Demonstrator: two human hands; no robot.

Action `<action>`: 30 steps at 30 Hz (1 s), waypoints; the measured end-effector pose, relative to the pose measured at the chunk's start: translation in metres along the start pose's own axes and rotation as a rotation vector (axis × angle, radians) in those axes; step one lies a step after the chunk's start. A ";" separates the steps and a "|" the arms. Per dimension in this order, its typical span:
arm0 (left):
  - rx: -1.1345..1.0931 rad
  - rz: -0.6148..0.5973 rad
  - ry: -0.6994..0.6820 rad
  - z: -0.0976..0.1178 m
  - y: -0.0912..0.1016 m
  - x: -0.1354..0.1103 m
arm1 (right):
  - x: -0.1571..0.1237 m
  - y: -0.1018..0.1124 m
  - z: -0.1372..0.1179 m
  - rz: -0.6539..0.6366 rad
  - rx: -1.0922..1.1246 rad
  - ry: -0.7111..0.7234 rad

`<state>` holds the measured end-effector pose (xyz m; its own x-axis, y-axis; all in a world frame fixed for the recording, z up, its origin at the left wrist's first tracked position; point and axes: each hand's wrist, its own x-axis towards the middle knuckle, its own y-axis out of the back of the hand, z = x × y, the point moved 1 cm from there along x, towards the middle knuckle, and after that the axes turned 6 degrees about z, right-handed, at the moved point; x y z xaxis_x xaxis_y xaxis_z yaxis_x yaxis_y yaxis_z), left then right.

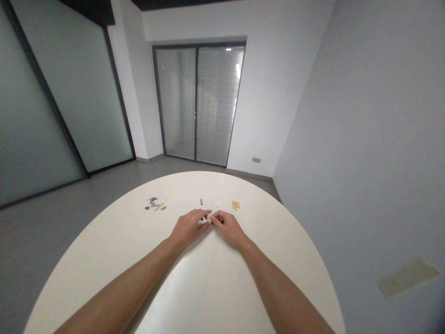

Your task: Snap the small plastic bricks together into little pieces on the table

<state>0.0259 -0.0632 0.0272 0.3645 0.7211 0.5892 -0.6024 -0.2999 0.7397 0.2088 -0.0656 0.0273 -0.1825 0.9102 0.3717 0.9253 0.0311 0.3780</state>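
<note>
Over the middle of the round table my left hand [189,227] and my right hand [228,227] meet at their fingertips. Between them is a small whitish piece [209,217], too small to name. My left thumb and forefinger close around its left side; my right fingers pinch at its right side and partly cover it. Just beyond the fingers lie a small dark grey bar [201,202] and a flat white square [218,203]. Past my right hand are flat tan pieces [235,204] lying side by side.
The white round table [167,283] carries a loose pile of small grey, black and yellow pieces [155,202] at the far left. A wall [365,139] rises close on the right. Glass doors [198,102] stand beyond the table.
</note>
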 end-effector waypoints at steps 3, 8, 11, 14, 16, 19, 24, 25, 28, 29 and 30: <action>-0.003 0.001 -0.008 0.000 0.000 0.000 | 0.000 -0.001 0.002 0.004 0.020 -0.003; 0.005 0.001 -0.007 0.001 0.001 0.000 | 0.000 -0.001 0.005 0.010 0.039 -0.020; -0.001 -0.001 -0.008 0.001 0.002 0.000 | 0.000 -0.001 0.005 0.007 0.059 -0.032; -0.009 -0.004 -0.004 0.001 0.002 0.000 | 0.000 0.000 0.005 0.008 0.091 -0.040; -0.011 -0.001 -0.003 0.001 0.002 0.000 | 0.001 0.000 0.005 0.007 0.096 -0.040; -0.006 0.012 0.001 0.001 0.002 0.000 | 0.000 0.000 0.006 0.006 0.092 -0.041; 0.020 0.029 0.038 0.003 0.006 0.000 | -0.001 -0.001 0.004 0.003 0.086 -0.036; 0.023 0.031 0.046 0.004 0.007 0.001 | -0.001 -0.001 0.004 -0.002 0.083 -0.034; 0.024 0.031 0.056 0.004 0.008 0.001 | -0.001 -0.001 0.004 -0.013 0.069 -0.025; 0.022 0.028 0.056 0.004 0.008 0.001 | 0.000 -0.001 0.004 -0.011 0.060 -0.021; 0.021 0.026 0.055 0.004 0.007 0.001 | 0.000 -0.001 0.004 -0.007 0.051 -0.017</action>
<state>0.0243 -0.0673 0.0341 0.3089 0.7461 0.5899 -0.5958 -0.3316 0.7315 0.2091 -0.0641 0.0229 -0.1832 0.9170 0.3544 0.9400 0.0579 0.3363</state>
